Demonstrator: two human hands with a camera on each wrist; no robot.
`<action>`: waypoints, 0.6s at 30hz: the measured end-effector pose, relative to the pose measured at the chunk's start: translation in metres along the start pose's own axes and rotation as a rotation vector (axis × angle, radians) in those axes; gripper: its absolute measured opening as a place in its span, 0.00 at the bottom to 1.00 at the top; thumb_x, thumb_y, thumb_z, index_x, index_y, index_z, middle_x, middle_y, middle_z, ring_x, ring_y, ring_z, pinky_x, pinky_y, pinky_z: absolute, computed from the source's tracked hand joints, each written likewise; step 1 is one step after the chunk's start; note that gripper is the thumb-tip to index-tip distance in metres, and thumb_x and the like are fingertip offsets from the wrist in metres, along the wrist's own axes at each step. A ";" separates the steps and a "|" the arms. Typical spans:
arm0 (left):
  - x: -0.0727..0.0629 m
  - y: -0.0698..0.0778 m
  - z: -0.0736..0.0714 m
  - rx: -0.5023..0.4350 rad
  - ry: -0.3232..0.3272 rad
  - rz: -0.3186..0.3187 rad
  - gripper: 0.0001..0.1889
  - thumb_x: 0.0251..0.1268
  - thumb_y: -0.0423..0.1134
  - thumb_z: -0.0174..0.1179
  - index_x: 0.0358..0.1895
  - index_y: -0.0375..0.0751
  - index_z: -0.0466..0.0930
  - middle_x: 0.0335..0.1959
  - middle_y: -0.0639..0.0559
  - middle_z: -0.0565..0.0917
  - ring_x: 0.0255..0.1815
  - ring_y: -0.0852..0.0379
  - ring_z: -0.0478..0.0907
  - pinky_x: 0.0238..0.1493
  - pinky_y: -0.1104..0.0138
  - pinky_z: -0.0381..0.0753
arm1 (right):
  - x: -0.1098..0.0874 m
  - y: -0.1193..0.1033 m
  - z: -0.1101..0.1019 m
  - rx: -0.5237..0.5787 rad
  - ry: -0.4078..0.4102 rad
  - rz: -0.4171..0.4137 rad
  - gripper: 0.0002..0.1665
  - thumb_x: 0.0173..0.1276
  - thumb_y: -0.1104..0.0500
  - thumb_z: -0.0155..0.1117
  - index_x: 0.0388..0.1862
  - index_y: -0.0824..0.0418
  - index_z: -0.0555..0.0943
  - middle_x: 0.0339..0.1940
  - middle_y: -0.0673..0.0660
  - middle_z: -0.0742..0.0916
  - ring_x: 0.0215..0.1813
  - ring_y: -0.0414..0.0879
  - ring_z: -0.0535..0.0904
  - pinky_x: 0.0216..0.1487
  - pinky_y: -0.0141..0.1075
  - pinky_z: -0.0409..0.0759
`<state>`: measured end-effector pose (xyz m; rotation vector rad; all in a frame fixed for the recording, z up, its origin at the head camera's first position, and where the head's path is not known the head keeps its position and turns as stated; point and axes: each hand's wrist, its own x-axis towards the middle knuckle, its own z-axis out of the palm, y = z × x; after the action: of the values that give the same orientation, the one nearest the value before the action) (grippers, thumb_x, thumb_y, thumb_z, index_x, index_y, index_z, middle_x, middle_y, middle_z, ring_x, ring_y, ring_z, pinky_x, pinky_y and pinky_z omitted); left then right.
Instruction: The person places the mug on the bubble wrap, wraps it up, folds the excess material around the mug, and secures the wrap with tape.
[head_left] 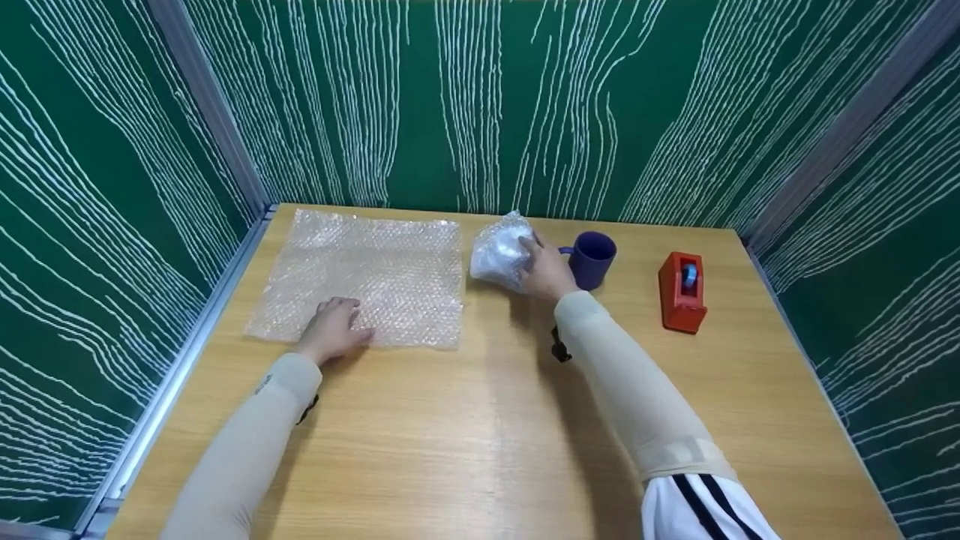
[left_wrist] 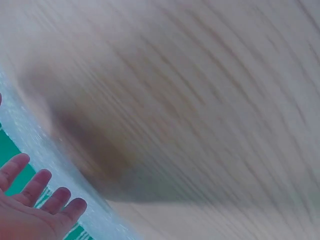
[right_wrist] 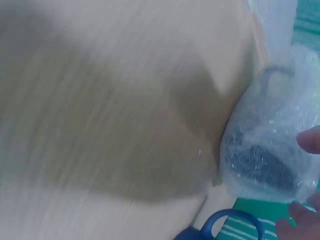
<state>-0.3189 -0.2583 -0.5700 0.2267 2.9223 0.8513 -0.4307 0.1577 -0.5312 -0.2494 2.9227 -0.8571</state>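
Note:
My right hand (head_left: pixel 547 266) grips the right side of a bubble-wrapped bundle (head_left: pixel 499 253) near the back of the table. In the right wrist view, the thumb lies across the clear wrapping (right_wrist: pixel 270 125), and a dark shape shows through it. A flat sheet of bubble wrap (head_left: pixel 382 277) is spread on the left of the table. Over its front edge is my left hand (head_left: pixel 334 330), fingers loosely bent and holding nothing. The left wrist view shows those fingers (left_wrist: pixel 37 185) spread beside the sheet's edge.
A dark blue mug (head_left: pixel 592 260) stands just right of the bundle, its handle toward my right hand. Farther right is a red tape dispenser (head_left: pixel 682 292) with a blue roll. Green walls with white wavy lines enclose the wooden table (head_left: pixel 435 435) at the back and sides.

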 end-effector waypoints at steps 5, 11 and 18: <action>-0.004 -0.013 -0.010 -0.003 0.018 -0.022 0.38 0.74 0.47 0.67 0.77 0.24 0.68 0.75 0.26 0.73 0.77 0.26 0.66 0.82 0.39 0.65 | -0.018 -0.007 0.004 -0.028 0.027 -0.081 0.45 0.79 0.53 0.70 0.89 0.49 0.63 0.94 0.56 0.55 0.93 0.60 0.47 0.90 0.60 0.52; -0.008 -0.027 -0.021 0.017 0.043 -0.008 0.39 0.74 0.47 0.67 0.76 0.22 0.68 0.75 0.24 0.72 0.76 0.23 0.66 0.82 0.37 0.65 | -0.042 -0.018 0.011 -0.007 0.061 -0.206 0.42 0.76 0.51 0.74 0.85 0.54 0.70 0.91 0.57 0.62 0.92 0.60 0.53 0.90 0.59 0.55; -0.002 -0.031 -0.027 0.070 -0.006 -0.016 0.41 0.74 0.48 0.66 0.78 0.21 0.66 0.81 0.22 0.65 0.83 0.23 0.59 0.86 0.38 0.57 | -0.058 -0.031 0.029 -0.027 0.015 -0.392 0.39 0.71 0.54 0.77 0.79 0.60 0.76 0.86 0.63 0.71 0.86 0.64 0.65 0.87 0.61 0.62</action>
<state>-0.3242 -0.2985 -0.5634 0.2099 2.9467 0.7458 -0.3660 0.1273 -0.5372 -0.8417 2.9458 -0.8629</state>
